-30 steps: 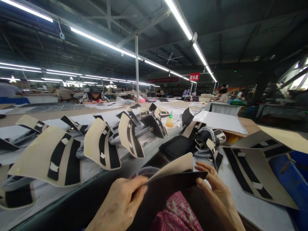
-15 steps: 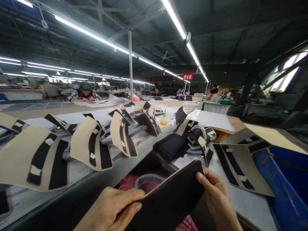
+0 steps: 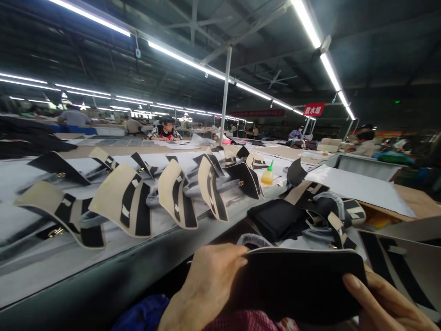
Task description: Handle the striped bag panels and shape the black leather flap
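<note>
Head view: left hand [image 3: 203, 285] and right hand [image 3: 382, 303], fingers closed on edges of stiff matte black panel [image 3: 296, 285]; curved cream-and-black panels [image 3: 175, 202] stand in row beyond.

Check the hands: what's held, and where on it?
Both hands hold a black bag flap: the left hand at its left edge, the right hand at its right edge.

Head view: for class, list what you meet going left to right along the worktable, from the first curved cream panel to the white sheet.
Curved cream-and-black panel, second panel, third panel, fourth panel, yellow squeeze bottle with green nozzle, white sheet.
</note>
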`<state>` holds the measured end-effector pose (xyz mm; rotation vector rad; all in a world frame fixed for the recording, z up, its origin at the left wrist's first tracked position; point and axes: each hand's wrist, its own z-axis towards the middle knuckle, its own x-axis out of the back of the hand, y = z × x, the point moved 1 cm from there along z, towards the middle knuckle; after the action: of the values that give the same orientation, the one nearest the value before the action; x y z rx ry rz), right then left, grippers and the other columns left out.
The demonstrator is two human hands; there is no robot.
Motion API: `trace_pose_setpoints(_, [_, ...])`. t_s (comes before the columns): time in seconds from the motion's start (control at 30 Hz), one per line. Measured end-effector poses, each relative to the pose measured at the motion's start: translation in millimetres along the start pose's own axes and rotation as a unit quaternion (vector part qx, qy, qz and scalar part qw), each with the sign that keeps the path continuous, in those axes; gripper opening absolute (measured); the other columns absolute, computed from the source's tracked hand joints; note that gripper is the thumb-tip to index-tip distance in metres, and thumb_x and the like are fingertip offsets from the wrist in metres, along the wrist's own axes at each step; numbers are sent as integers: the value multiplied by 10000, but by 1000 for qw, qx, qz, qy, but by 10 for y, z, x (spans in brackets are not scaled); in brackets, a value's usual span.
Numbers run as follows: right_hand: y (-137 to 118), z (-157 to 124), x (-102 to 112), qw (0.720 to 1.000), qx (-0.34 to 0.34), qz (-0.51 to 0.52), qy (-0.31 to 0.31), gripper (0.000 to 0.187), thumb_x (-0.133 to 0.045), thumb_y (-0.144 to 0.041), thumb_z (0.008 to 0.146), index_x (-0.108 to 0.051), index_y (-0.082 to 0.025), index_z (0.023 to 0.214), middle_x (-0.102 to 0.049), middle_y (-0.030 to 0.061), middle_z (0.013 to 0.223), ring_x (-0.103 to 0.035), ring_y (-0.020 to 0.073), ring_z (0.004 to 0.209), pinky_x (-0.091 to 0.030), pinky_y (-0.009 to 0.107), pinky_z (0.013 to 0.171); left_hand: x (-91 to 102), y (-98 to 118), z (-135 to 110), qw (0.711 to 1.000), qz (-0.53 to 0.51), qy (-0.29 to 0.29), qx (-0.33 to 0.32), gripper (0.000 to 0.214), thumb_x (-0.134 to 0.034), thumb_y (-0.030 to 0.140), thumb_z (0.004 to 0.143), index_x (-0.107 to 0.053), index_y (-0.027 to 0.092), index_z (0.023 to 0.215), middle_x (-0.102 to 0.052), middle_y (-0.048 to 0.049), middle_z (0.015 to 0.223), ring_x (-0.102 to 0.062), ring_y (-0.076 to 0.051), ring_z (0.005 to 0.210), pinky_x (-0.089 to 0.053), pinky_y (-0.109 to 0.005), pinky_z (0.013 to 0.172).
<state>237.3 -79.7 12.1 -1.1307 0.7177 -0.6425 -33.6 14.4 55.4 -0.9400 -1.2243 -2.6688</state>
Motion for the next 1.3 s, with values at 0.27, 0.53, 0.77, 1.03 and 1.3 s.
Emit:
trace_pose_setpoints(0.27, [-199, -65, -164, 990, -114, 80, 29, 478, -995, -463, 329, -762, -240, 682, -724, 32, 736, -663, 156, 686, -540, 105, 633, -98, 114, 57, 995, -13, 35, -88, 264, -516, 186, 982, -768, 155, 1056, -771, -72, 804, -723, -166, 666, -595, -228, 645])
trace_pose_setpoints(0.53, [-154, -33, -117, 998, -63, 25, -6, 391, -962, -496, 464, -755, -241, 676, -740, 39, 852, -648, 179, 776, -512, 147, 581, -148, 139, 47, 991, -71, -7, -115, 246, -525, 148, 980, -770, 141, 1000, -749, -61, 791, -682, -146, 652, -541, -209, 616])
trace_pose_setpoints(0.77, [-159, 28, -169, 999, 16, 22, -34, 359, -917, -539, 576, -771, -244, 720, -749, 67, 882, -677, 247, 874, -543, 281, 739, -33, 201, 70, 981, -168, -62, -76, 243, -613, 131, 951, -798, 240, 1065, -754, 23, 779, -665, -112, 664, -506, -160, 612])
trace_pose_setpoints(1.03, [-236, -89, -204, 994, 95, 42, -17, 225, -889, -417, 683, -738, -253, 702, -712, 27, 868, -658, 195, 847, -510, 245, 759, -71, 42, 72, 986, -137, -84, -44, 208, -598, 210, 970, -790, 264, 1029, -737, 17, 818, -674, -144, 720, -502, -198, 642])
trace_pose_setpoints(1.3, [-343, -213, -272, 984, 172, -42, -24, 206, -826, -434, 763, -736, -255, 715, -711, 39, 889, -655, 208, 835, -522, 254, 717, -218, 129, 148, 991, -104, -52, -61, 316, -498, 268, 1003, -616, 188, 721, -619, -3, 707, -587, -130, 619, -427, -220, 542])
